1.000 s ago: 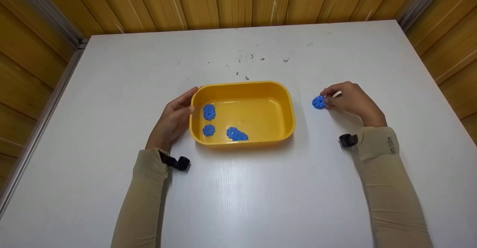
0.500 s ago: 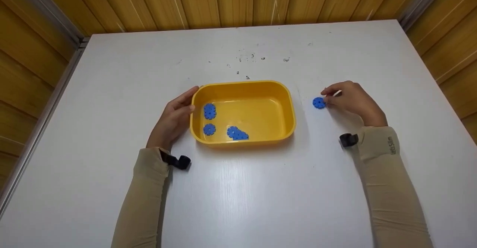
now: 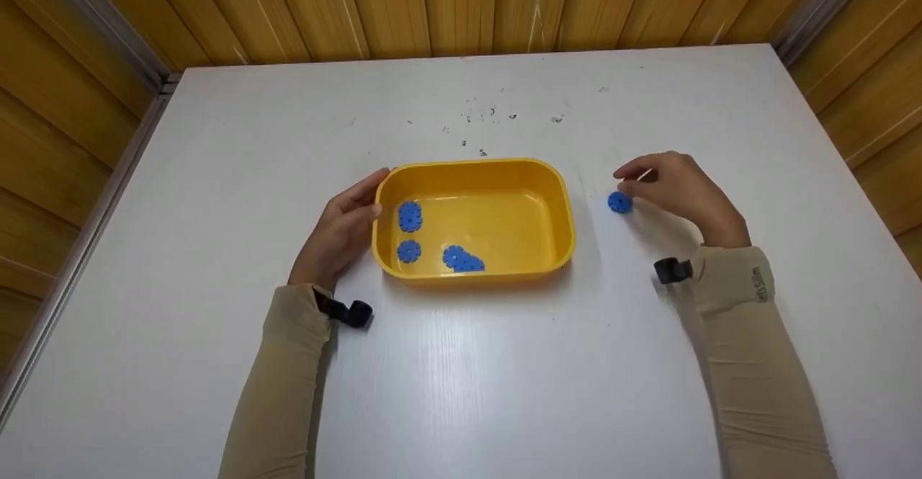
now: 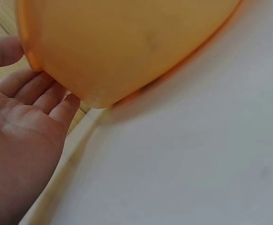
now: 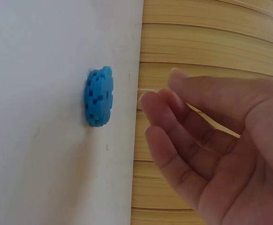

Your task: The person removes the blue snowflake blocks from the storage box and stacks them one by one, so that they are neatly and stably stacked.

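Observation:
A yellow plastic tub (image 3: 497, 223) stands on the white table, and my left hand (image 3: 342, 230) grips its left end. In the left wrist view the thumb lies over the tub's rim, with the fingers against the outer wall (image 4: 122, 51). To the right of the tub, a small stack of blue notched plastic discs (image 3: 619, 202) lies flat on the table, several layers thick in the right wrist view. Just above the stack hovers my right hand (image 3: 673, 187). Its thumb and fingers are loosely bent and apart from the stack (image 5: 99, 97), with nothing between them.
Inside the tub, blue notched discs lie along the left side (image 3: 410, 217), below them (image 3: 408, 251) and near the front wall (image 3: 462, 258). Dark marks (image 3: 493, 113) dot the table's far part. Yellow wooden panels (image 3: 461, 7) rise behind the table.
My right hand has let go of the disc stack and lifted slightly off it. The left hand stays at the tub's end; the whole head view has shifted a little.

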`<state>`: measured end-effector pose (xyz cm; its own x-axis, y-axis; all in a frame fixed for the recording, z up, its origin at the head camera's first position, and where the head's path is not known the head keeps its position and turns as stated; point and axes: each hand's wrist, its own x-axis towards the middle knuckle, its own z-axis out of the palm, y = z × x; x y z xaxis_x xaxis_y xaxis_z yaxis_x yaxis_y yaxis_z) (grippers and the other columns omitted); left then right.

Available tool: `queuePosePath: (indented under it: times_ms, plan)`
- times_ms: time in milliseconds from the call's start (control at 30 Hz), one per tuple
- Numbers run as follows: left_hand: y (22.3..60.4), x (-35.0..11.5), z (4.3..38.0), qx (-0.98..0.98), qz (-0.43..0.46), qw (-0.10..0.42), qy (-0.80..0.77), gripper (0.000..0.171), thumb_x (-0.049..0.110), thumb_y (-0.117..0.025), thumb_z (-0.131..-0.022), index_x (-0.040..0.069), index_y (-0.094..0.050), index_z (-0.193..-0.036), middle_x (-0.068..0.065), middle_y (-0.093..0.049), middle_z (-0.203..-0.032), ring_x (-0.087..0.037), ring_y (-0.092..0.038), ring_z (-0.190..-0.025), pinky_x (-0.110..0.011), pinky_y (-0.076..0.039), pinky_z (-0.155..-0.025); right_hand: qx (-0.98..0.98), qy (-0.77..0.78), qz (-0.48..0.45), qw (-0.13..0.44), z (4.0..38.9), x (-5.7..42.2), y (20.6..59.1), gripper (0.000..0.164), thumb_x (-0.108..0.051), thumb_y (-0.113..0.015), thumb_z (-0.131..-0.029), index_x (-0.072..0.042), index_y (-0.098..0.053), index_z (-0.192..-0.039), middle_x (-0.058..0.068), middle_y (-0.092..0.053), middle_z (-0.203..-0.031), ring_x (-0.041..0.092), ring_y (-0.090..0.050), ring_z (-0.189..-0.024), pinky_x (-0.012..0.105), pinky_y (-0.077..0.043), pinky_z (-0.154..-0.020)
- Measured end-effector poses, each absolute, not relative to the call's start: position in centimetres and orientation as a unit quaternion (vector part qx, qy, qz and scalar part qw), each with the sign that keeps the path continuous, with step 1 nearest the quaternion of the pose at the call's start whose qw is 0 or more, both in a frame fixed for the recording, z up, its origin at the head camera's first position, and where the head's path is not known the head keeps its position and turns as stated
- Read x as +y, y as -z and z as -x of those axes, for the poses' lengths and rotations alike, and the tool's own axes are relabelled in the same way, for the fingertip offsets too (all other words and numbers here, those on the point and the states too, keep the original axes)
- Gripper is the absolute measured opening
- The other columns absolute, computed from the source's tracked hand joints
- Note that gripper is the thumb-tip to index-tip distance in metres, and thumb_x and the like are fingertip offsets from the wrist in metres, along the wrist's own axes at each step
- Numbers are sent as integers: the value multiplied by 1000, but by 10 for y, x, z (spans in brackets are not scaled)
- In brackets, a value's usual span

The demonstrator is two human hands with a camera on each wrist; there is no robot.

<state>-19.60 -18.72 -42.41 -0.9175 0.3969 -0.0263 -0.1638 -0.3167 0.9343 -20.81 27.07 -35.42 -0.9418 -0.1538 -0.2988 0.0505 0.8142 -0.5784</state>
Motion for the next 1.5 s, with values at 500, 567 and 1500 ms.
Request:
queuePosePath:
  times_ms: [500, 567, 1500]
  plan:
    - [423, -187, 198, 548, -108, 180, -810, 58, -3, -49, -95, 7, -32, -150, -3, -34, -155, -16, -30, -144, -30, -32, -115, 938, 301, 96, 142, 213, 231, 325, 32, -23, -61, -94, -8, -65, -122, 13, -67, -114, 24, -61, -97, 43, -53, -93]
    - [423, -187, 198, 548, -106, 180, -810, 58, -3, -50, -95, 7, -33, -149, -4, -35, -155, -16, -31, -144, -31, -33, -115, 938, 301, 109, 136, 215, 225, 321, 31, -22, -62, -94, -8, -66, -121, 13, -67, -113, 23, -62, -96, 42, -54, -92]
    - [424, -187, 201, 539, -103, 182, -816, 60, -4, -49, -95, 3, -27, -151, -4, -35, -155, -16, -30, -144, -29, -31, -116, 907, 280, 260, 176, 242, 117, 308, 28, -17, -65, -91, -6, -68, -117, 7, -70, -109, 19, -64, -96, 33, -56, -90]
